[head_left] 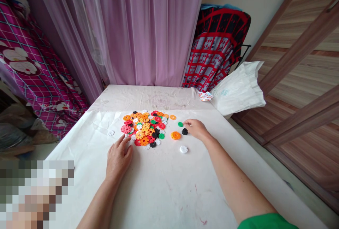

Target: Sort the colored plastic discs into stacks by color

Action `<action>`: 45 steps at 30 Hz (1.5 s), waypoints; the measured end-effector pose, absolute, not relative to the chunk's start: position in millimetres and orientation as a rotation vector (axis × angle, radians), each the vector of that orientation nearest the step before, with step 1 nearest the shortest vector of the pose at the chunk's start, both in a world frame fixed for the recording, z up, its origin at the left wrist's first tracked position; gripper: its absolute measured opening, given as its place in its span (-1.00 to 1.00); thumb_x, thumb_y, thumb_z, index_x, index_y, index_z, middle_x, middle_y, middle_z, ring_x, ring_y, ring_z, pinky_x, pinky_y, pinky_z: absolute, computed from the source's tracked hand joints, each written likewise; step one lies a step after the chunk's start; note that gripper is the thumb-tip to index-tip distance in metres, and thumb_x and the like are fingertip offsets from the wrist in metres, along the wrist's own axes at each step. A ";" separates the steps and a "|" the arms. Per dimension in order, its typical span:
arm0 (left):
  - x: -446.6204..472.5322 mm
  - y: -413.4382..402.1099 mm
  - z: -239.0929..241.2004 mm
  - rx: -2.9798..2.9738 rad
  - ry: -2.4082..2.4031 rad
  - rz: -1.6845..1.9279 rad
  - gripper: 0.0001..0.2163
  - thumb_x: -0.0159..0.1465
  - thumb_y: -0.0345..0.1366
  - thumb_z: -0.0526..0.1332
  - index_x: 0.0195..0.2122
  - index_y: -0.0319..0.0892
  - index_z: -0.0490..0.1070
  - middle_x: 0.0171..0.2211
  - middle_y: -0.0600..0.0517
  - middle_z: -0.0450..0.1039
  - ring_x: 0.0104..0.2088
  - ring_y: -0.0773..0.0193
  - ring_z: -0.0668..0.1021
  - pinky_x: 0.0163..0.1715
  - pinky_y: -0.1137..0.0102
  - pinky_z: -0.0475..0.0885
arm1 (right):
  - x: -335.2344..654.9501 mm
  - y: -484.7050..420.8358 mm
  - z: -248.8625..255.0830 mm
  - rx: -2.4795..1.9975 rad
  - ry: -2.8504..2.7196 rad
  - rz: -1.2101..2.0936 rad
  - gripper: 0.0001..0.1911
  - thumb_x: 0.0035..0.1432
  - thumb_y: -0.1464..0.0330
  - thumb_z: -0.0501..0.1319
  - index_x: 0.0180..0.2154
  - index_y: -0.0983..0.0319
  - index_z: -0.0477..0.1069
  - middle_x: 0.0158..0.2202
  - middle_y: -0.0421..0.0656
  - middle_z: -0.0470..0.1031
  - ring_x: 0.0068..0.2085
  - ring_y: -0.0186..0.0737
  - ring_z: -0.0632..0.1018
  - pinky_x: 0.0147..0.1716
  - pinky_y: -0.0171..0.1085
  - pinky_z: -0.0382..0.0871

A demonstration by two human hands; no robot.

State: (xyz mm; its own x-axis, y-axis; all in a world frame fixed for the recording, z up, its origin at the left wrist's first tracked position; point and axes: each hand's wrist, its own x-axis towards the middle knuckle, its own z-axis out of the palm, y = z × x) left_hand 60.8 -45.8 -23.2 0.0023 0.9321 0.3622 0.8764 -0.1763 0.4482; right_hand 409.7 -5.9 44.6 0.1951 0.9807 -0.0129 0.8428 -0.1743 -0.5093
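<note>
Head view: left hand lies flat, fingers spread, beside the disc pile; right hand, fingers apart, just beside a black disc.

Your left hand lies flat and empty on the white table, fingertips near the pile of plastic discs; your right hand touches the black disc, with green, orange and white discs just beside it
</note>
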 end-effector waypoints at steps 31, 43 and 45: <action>62.4 -47.3 -24.0 2.161 1.946 0.914 -0.65 0.28 -0.22 0.03 0.03 -0.10 0.45 0.17 -0.10 0.39 0.07 0.03 0.50 0.09 0.08 0.36 | 422.2 -18.4 52.9 -2.199 -1.856 0.175 -0.69 0.10 0.32 0.23 -0.07 0.12 0.47 -0.12 -0.21 0.58 -0.20 -0.26 0.56 -0.23 -0.33 0.30; 61.4 -47.0 -23.3 2.162 1.953 0.906 -0.64 0.28 -0.21 0.02 0.02 -0.10 0.46 0.17 -0.09 0.39 0.06 0.04 0.50 0.09 0.10 0.37 | 411.0 -23.8 45.3 -2.156 -1.975 0.161 -0.74 0.13 0.33 0.22 -0.11 0.14 0.48 -0.08 -0.20 0.55 -0.19 -0.28 0.53 -0.23 -0.33 0.28; 61.3 -46.7 -23.5 2.162 1.954 0.907 -0.64 0.28 -0.21 0.02 0.02 -0.10 0.46 0.17 -0.09 0.39 0.06 0.04 0.50 0.09 0.10 0.37 | 413.3 -26.7 46.6 -2.151 -1.948 0.138 -0.75 0.12 0.33 0.22 -0.11 0.14 0.49 -0.07 -0.18 0.53 -0.20 -0.28 0.53 -0.23 -0.33 0.28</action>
State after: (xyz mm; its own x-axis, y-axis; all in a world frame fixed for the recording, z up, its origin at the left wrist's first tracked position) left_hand 61.3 -46.7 -23.5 0.0053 0.9318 0.3629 0.8787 -0.1775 0.4431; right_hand 413.3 -26.7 46.6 0.1088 0.9902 0.0874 0.9680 -0.0855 -0.2358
